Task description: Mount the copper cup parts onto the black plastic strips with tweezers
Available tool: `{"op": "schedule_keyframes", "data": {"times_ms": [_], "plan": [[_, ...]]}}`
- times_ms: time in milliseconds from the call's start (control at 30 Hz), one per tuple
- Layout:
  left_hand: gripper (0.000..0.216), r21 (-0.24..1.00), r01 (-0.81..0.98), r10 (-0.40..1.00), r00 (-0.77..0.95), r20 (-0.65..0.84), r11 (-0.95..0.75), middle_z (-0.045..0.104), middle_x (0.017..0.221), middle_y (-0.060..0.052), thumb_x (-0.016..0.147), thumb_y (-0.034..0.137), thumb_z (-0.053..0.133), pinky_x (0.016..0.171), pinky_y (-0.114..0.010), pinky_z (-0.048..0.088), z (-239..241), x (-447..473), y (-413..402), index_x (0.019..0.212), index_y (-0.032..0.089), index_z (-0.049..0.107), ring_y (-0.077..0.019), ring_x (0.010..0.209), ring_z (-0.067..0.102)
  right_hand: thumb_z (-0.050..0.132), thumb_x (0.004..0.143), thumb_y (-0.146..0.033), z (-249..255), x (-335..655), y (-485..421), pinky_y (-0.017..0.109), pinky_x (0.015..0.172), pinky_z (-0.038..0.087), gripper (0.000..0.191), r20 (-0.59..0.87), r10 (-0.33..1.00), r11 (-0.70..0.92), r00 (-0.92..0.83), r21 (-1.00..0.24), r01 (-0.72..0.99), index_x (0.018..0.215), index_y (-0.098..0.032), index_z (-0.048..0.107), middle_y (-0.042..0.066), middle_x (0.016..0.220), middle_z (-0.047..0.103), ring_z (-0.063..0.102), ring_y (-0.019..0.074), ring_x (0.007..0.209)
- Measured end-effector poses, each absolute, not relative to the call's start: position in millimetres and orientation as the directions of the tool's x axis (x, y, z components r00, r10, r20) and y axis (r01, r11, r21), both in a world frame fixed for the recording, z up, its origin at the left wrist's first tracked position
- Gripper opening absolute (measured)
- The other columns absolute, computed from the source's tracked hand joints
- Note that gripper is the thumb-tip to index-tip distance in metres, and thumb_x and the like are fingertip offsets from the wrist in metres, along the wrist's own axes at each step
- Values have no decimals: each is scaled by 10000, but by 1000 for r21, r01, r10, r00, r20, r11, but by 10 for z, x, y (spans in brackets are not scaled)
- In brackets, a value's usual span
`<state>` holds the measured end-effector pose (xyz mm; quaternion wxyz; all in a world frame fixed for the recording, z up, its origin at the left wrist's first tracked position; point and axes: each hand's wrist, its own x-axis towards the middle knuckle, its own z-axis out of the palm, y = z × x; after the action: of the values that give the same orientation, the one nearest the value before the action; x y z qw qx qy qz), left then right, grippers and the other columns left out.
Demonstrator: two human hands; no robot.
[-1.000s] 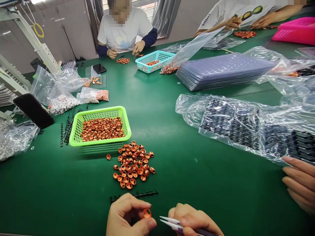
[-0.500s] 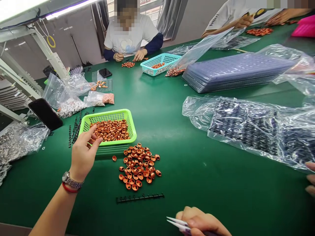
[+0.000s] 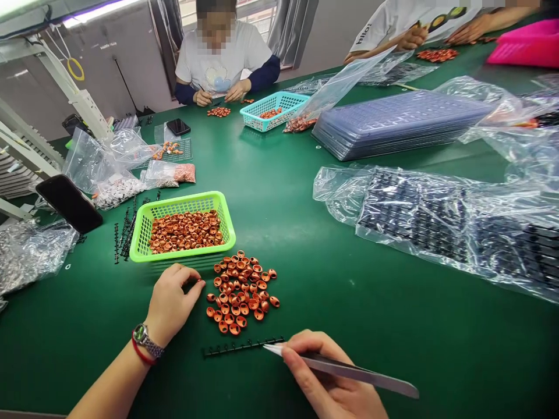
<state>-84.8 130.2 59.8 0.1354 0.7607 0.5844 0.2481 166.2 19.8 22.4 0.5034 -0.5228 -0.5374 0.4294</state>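
The left hand (image 3: 172,302) has come back from the green basket (image 3: 144,224), where it was half a second ago, and now rests on the tabletop (image 3: 327,302) at the 9 o'clock edge of the loose pile of copper rings (image 3: 241,293). Its fingers are curled, thumb and forefinger pinching at a single ring (image 3: 201,283) that lay apart from the pile; whether the ring is truly gripped cannot be told. The ring it held a second ago is gone from it.

The right hand (image 3: 325,381) has come forward too. It is closed around steel tweezers (image 3: 345,368), whose tips now touch the 3 o'clock end of the black strip (image 3: 242,347); before, they hung clear of it. So one cycle looks finished and another begun.

The strip lies at 6 o'clock of the pile: thin, dark plastic, with a row of small pegs. The rings are small, glossy, orange-copper, cupped like eyelets. The basket at 11 o'clock of the pile is lattice plastic, holding more of them. The tabletop is matt green; crinkled clear bags (image 3: 437,221) lie at 3 o'clock.
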Motion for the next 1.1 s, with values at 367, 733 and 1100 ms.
{"op": "schedule_keyframes", "data": {"times_ms": [367,733,1100], "plan": [[158,886,457,972,233,-28,-84,742,746,-34,807,85,645,594,-170,572,653,-472,386,765,184,760,-144,634,711,595,1038,-299,195,1485,345,194,542,509,208,257,966,254,-42,-895,367,836,-258,625,-61,690,636,633,124,559],[187,945,236,949,160,-270,229,823,929,-79,818,159,732,787,-267,667,523,-516,343,979,192,822,-240,836,817,591,1041,-325,235,1445,372,196,522,513,252,288,957,279,-25,-897,342,805,-249,637,-41,661,644,636,130,546],[136,935,157,925,161,-343,319,822,928,-79,819,218,792,814,-283,640,536,-541,382,948,199,831,-240,858,797,633,1027,-351,173,1546,331,195,645,565,194,150,987,160,-56,-953,258,865,-263,693,-16,768,708,698,157,697]]}}
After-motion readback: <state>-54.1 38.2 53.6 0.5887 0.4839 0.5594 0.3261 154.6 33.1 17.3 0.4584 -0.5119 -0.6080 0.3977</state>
